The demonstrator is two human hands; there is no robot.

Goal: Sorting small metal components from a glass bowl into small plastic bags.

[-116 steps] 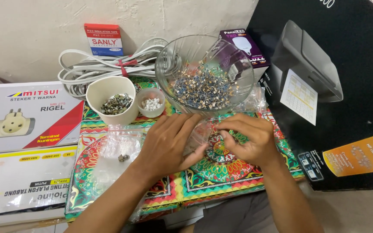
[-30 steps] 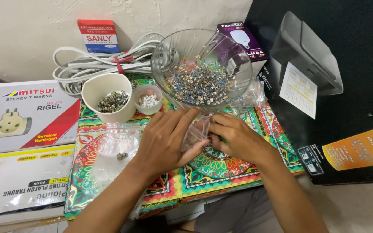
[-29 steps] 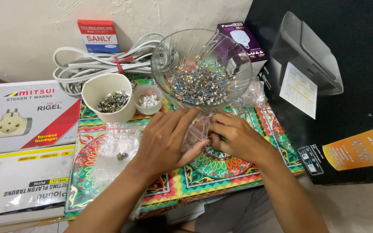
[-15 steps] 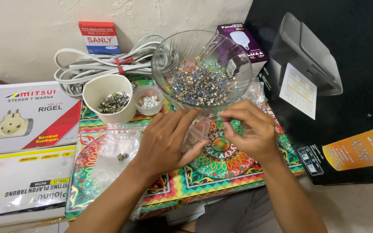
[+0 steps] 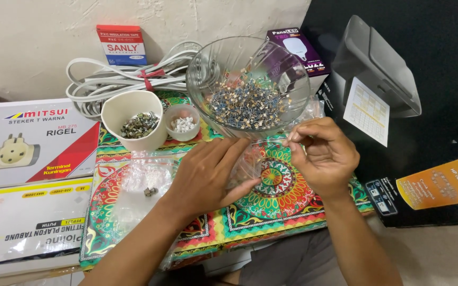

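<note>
— Rough plaster wall behind, and under us a counter spread with a bright patterned mat (image 5: 292,212) in green, red and yellow. What are we holding?

— Our left hand (image 5: 210,177) lies flat, fingers spread, pressing down a small clear plastic bag (image 5: 247,161) that sits between our two hands, its mouth towards the right one. Our right hand (image 5: 322,153) is curled, thumb and forefinger pinched together just above the bag's edge; whether they grip a tiny part we cannot tell.

— And further out?

— Just beyond the bag stands a ribbed clear glass bowl (image 5: 247,85) heaped with small metal-and-blue parts. Left of it are a cream cup (image 5: 133,119) of dark screws, a little dish (image 5: 182,122) of white pieces, and a coiled white cable (image 5: 128,82).
</note>
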